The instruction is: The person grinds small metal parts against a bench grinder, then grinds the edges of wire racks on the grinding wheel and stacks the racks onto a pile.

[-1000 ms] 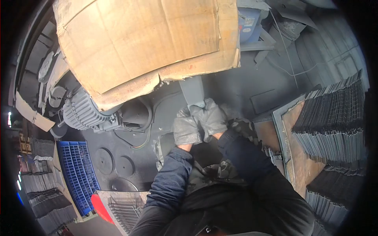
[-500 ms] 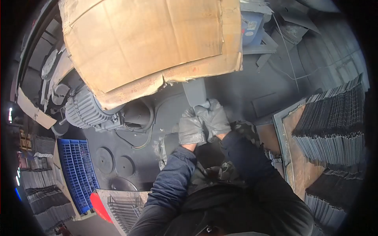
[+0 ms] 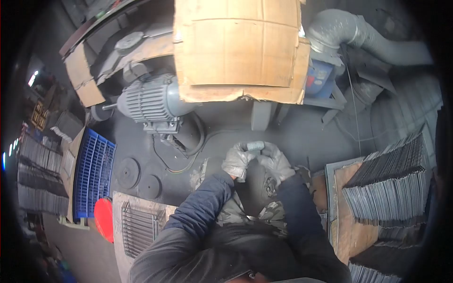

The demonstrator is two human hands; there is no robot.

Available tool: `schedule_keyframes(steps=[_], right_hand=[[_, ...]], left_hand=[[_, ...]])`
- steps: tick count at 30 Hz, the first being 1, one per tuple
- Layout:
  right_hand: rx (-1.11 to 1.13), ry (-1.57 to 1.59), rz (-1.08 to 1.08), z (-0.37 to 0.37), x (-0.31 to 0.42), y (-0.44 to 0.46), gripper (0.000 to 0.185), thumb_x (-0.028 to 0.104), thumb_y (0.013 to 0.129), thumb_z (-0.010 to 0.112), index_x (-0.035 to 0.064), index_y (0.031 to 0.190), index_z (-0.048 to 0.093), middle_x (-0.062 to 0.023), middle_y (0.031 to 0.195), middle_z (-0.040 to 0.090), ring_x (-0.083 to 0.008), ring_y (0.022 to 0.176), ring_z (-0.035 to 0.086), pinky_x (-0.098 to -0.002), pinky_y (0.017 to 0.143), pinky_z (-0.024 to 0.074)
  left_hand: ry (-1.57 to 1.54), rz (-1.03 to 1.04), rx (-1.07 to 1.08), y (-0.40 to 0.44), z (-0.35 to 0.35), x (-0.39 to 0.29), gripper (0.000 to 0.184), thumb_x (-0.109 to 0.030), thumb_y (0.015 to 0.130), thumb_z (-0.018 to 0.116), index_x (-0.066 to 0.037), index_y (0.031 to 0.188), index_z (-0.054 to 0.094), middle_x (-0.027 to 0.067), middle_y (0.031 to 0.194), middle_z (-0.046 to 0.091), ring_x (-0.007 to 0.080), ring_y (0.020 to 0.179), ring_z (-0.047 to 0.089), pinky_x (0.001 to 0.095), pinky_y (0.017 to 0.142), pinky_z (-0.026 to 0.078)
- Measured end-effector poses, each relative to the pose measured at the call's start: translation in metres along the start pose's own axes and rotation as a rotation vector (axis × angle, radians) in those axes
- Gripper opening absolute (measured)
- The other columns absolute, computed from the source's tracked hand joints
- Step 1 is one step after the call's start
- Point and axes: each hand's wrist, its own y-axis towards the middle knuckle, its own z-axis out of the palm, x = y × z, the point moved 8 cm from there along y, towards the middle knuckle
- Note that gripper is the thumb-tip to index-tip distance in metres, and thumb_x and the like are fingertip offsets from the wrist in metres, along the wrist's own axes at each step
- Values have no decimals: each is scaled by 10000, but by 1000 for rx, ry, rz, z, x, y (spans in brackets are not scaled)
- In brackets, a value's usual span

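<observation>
Both hands wear grey, dusty gloves. My left hand [image 3: 237, 160] and my right hand [image 3: 276, 161] are raised in front of my lap, a small gap between them. A short pale grey-blue cylindrical piece [image 3: 255, 145] lies crosswise between their fingertips, with one end in each hand. Beyond it, a grey metal post [image 3: 261, 116] comes down from under a large cardboard sheet [image 3: 236, 52]. The undersides of the fingers are hidden.
An electric motor [image 3: 148, 99] stands at the upper left, with two round discs [image 3: 128, 173] on the floor below it. Left are a blue crate [image 3: 94, 174], a red round top [image 3: 104, 220] and a wire rack [image 3: 139, 226]. Stacked thin dark plates [image 3: 387, 188] stand at right.
The view has shifted, bringing a thick grey duct into sight. My hands have moved back from the post and slightly apart, and the cylindrical piece now shows between them.
</observation>
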Motion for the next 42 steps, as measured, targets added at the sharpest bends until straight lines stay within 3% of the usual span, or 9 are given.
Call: schedule_keyframes(steps=[5, 9, 12, 18, 21, 23, 29, 36, 42], right_hand=[[-14, 540, 202, -58, -85, -45, 554, 40, 883, 767, 14, 1380, 525, -75, 1220, 630, -233, 1129, 635, -362, 1006, 545], [-124, -51, 215, -82, -131, -36, 540, 283, 874, 804, 1, 1299, 627, -111, 1055, 702, -218, 913, 683, -358, 857, 555], [-45, -818, 236, -37, -54, -48, 634, 368, 841, 824, 0, 1316, 624, -148, 1133, 730, -290, 1055, 701, -381, 923, 547], [209, -1380, 373, -18, -64, -42, 762, 447, 838, 801, 9, 1419, 574, -194, 1262, 712, -358, 1202, 667, -419, 1037, 508], [278, -1419, 261, -31, -115, -26, 795, 487, 837, 787, 33, 1449, 561, -217, 1306, 687, -370, 1234, 647, -424, 1072, 487], [162, -1171, 434, -6, -22, -37, 800, 516, 840, 774, 50, 1455, 562, -225, 1320, 676, -373, 1253, 634, -427, 1086, 479], [172, -1171, 453, -3, -18, -33, 807, 514, 849, 767, 30, 1458, 551, -230, 1340, 664, -367, 1271, 625, -418, 1088, 481], [202, -1145, 405, -10, -45, -33, 763, 476, 857, 766, 11, 1427, 562, -176, 1185, 747, -314, 1156, 694, -375, 1022, 518], [247, -1216, 291, -9, -42, -38, 743, 483, 825, 786, -6, 1358, 617, -188, 1168, 748, -335, 1121, 701, -378, 1015, 518]], left_hand=[[-651, 133, -121, -56, -61, -145, 381, 54, 844, 766, 52, 1203, 641, 141, 1180, 715, 187, 1021, 693, 303, 854, 584], [-397, 472, -215, -51, -156, -232, 479, 116, 871, 687, 2, 1326, 590, 138, 1207, 692, 193, 1040, 686, 333, 914, 577], [-987, 432, 31, 12, -224, -246, 382, -20, 976, 571, 6, 1357, 578, 116, 1204, 683, 207, 1009, 687, 307, 876, 581], [185, 703, -587, 138, -318, -360, 382, -206, 1020, 510, -66, 1365, 594, 134, 1253, 672, 288, 1104, 666, 363, 936, 556], [736, 464, -708, 196, -324, -388, 390, -292, 986, 557, -81, 1301, 646, 146, 1228, 695, 313, 1093, 683, 384, 929, 560], [994, 296, -710, 224, -324, -389, 403, -349, 963, 589, -92, 1259, 681, 153, 1211, 710, 329, 1086, 694, 399, 925, 563], [1451, 79, -690, 247, -328, -371, 474, -520, 895, 683, -122, 1131, 785, 177, 1160, 756, 379, 1064, 726, 442, 912, 572], [1392, 212, -692, 72, -286, -398, 519, -516, 895, 686, -154, 1264, 727, 162, 1205, 741, 367, 1140, 691, 474, 966, 532], [1634, 613, -631, -90, -280, -365, 378, -273, 797, 829, -139, 1142, 749, 101, 1152, 730, 331, 1136, 655, 474, 1048, 470]])
